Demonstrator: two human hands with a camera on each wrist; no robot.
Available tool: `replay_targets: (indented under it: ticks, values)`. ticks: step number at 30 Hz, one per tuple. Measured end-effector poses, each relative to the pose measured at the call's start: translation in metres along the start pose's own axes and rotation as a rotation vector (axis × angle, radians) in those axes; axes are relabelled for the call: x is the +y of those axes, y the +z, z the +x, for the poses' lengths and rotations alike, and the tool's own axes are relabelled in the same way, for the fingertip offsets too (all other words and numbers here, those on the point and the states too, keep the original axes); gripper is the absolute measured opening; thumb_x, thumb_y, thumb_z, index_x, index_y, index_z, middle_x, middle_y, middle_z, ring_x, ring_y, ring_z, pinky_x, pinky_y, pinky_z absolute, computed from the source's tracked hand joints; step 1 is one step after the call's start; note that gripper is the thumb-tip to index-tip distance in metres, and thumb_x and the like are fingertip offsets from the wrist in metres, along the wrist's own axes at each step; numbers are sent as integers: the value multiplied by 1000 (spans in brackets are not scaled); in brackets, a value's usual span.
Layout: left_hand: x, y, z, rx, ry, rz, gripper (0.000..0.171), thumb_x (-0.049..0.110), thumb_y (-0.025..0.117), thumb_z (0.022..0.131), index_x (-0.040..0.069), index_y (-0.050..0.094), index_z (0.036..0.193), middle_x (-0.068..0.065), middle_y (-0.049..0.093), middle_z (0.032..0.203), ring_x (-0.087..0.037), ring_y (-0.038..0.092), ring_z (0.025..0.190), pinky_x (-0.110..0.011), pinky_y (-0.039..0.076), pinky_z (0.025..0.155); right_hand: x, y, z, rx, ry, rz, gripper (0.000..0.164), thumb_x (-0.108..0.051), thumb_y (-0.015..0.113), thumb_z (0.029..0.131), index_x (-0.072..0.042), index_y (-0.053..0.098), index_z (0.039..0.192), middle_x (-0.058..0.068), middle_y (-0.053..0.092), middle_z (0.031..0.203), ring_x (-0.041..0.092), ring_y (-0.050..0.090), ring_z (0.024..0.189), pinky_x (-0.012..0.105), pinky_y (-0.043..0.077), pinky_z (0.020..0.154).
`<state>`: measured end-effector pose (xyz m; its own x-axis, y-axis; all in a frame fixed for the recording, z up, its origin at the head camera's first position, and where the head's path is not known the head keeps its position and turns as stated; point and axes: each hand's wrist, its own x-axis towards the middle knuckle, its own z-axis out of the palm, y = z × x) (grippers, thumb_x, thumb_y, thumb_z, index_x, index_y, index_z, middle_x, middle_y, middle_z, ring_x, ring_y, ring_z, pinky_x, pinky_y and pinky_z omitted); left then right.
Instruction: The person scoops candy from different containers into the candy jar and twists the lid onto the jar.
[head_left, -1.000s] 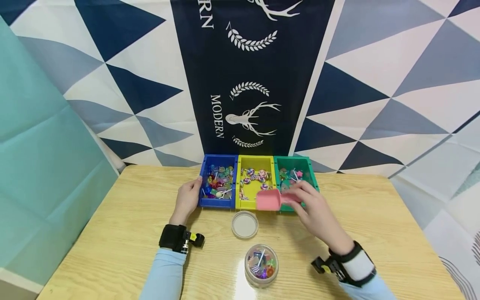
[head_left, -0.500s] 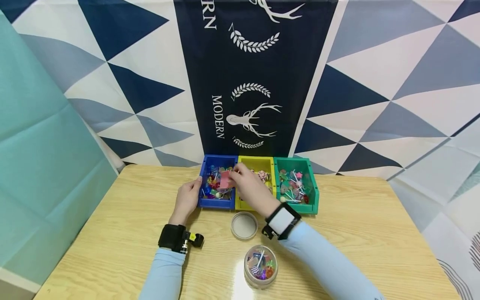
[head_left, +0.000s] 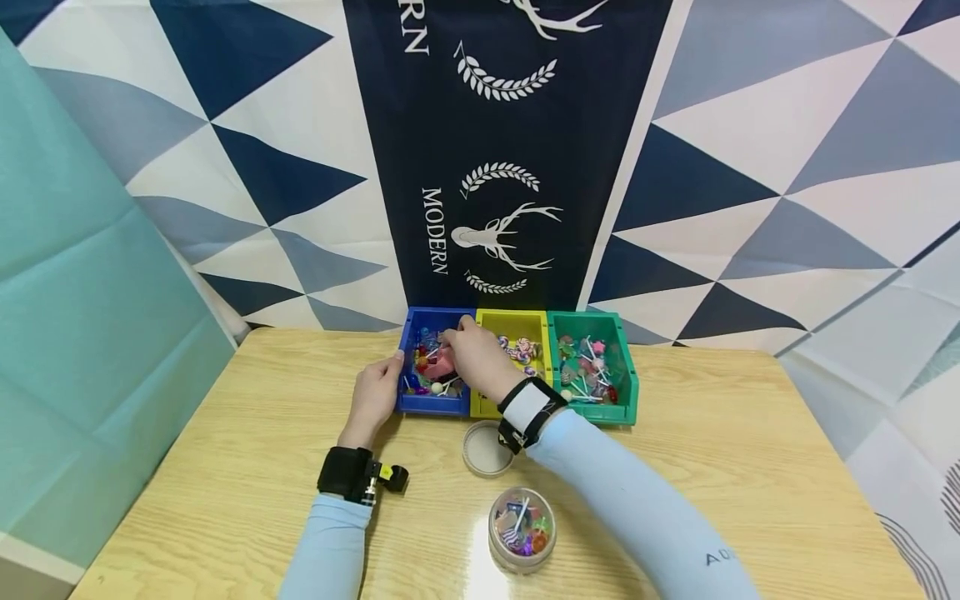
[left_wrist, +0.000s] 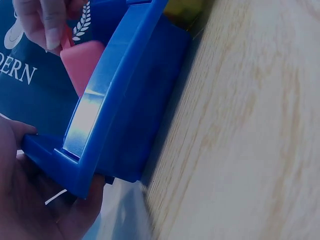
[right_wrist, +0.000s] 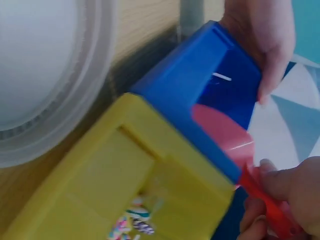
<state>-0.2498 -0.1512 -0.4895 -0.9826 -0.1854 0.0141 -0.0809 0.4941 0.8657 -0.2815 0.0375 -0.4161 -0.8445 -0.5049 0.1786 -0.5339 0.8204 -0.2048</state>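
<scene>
My left hand grips the left wall of the blue bin, its thumb over the rim in the left wrist view. Inside that bin lie colourful candy-like pieces, several with white sticks. With my right hand I pinch the handle of a pink scoop, whose blade is down in the blue bin among the pieces. The right wrist view shows the scoop blade tilted just past the wall shared with the yellow bin. What the blade carries is hard to make out.
Right of the yellow bin stands a green bin with stick candies. A round lid lies in front of the bins, partly under my right wrist. Nearer me stands a clear jar of mixed pieces. A patterned cloth hangs behind.
My right hand has carried the pink scoop leftward from the green and yellow bins into the blue bin, then lower among the pieces. The left hand keeps its hold on the blue bin.
</scene>
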Motion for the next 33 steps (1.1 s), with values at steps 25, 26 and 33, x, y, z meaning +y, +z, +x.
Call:
replay_targets:
  ticks: [25,26,33]
  values:
    - [1,3,-1,-11,-15,-11,57,49,40,105,4,69,125,-16,68,119,-30,62,113,-49,47,99,-5,0,-6,-15,-62,-105,23,-2,64,94,-9,75,113,11,62,98,24,62,84,38,56,78]
    - [1,2,0,-12,-11,-8,57,49,40,106,4,68,127,-17,67,121,-31,61,115,-50,46,100,-3,2,-5,-21,-59,-81,24,-1,65,93,-9,75,113,10,61,97,23,61,83,37,56,78]
    - [1,-1,0,-3,-14,-9,59,50,39,105,3,70,124,-18,68,119,-31,62,112,-49,47,98,6,13,-2,-13,-20,-4,32,0,69,91,-16,74,119,4,59,99,20,57,85,33,53,84]
